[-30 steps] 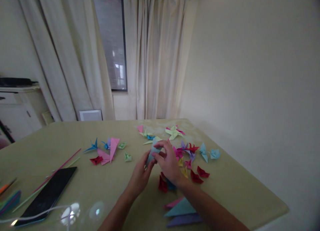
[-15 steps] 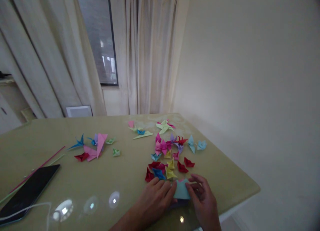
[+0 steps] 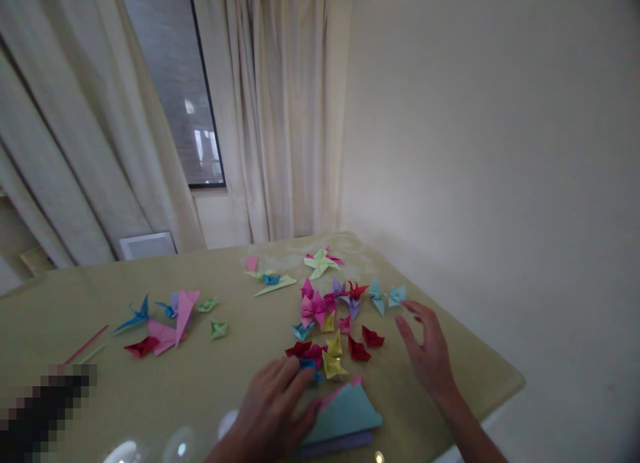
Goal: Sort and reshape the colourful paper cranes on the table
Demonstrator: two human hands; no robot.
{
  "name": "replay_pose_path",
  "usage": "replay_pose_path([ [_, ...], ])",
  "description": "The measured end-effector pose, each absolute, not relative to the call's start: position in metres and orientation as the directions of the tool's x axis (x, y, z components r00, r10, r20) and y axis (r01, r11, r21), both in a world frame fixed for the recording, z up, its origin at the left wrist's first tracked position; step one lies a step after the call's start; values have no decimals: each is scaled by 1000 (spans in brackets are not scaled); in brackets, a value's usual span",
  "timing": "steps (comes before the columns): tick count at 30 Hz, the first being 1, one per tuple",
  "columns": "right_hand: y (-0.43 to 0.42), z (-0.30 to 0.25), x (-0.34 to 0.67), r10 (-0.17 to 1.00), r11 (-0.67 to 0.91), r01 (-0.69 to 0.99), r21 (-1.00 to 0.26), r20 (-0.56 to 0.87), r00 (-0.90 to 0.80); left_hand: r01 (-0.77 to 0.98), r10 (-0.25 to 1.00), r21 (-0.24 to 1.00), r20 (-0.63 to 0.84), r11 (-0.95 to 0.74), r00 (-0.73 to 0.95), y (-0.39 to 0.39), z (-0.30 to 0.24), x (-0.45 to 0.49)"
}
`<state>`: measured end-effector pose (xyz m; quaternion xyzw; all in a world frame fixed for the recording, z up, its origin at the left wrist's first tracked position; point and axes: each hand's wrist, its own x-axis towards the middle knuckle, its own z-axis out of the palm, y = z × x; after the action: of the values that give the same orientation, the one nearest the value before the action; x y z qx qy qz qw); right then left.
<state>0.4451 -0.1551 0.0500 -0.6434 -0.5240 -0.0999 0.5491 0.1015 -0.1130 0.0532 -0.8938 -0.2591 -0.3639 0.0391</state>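
My right hand (image 3: pixel 429 348) is raised over the right side of the table, thumb and fingers apart with nothing between them. Its fingertips come close to a light blue folded paper piece (image 3: pixel 398 295). Lower down, my left hand (image 3: pixel 277 401) lies over the table, fingers loosely bent and thumb apart. Its thumb is at the left edge of a pale teal paper sheet (image 3: pixel 345 415), which lies on pink and purple paper (image 3: pixel 345 443). Just beyond its fingertips is a blue folded paper boat (image 3: pixel 309 365), partly hidden by them.
Yellow boats (image 3: pixel 333 365), red boats (image 3: pixel 359 348) and pink folded pieces (image 3: pixel 313 307) cluster mid-table. Further left lie a blue paper crane (image 3: pixel 137 315), pink paper (image 3: pixel 186 313) and green boats (image 3: pixel 218 329). A wall (image 3: pixel 475 183) borders the table's right side.
My right hand has left the teal paper and moved up and right, opening. My left hand has shifted left, uncovering more of the paper stack. The view has turned slightly.
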Motion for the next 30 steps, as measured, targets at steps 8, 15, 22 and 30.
replay_pose_path([
  [8, -14, 71, 526, 767, -313, 700, -642, 263, 585, 513, 755, 555, 520, -655, 400, 17, 76, 121],
  [15, 9, 44, 486, 910, -52, 724, -688, 267, 318, 326, 842, 862, 188, -388, 505, 94, 40, 168],
  [22, 11, 38, 450, 966, 151, 598, -787, 245, 78, 236, 778, 891, 179, -388, 603, 105, 33, 224],
  [30, -11, 42, 415, 960, 280, 545, -790, 228, -163, 226, 600, 840, 141, -493, 787, 61, 52, 199],
])
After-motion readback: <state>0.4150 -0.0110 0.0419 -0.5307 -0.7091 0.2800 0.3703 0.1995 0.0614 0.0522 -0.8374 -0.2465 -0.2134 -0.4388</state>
